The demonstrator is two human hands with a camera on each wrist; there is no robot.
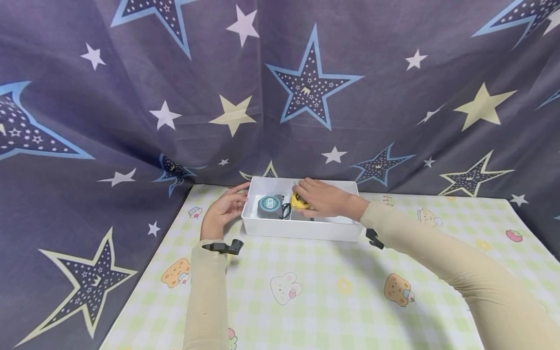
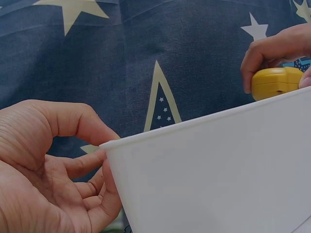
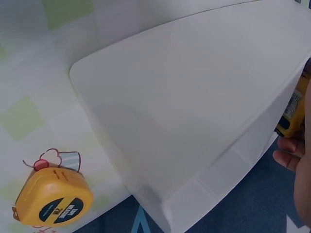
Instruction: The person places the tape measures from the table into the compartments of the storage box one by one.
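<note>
A white box (image 1: 302, 232) with a divider stands at the table's back edge. In its left compartment lies a grey tape measure (image 1: 270, 206) with a teal label and a dark strap. My right hand (image 1: 325, 198) grips a yellow tape measure (image 1: 299, 201) by the divider; the left wrist view shows this yellow case (image 2: 276, 83) above the rim. My left hand (image 1: 225, 206) is at the box's left end, fingertips touching the rim and outer wall. Another yellow tape measure (image 3: 54, 198) sits on the table beside the box in the right wrist view.
A light cloth with green checks and cartoon prints covers the table (image 1: 315, 301). Behind the box hangs a dark curtain (image 1: 288, 146) with stars. Something small and dark (image 1: 311, 219) shows in the right compartment, mostly hidden by my right hand.
</note>
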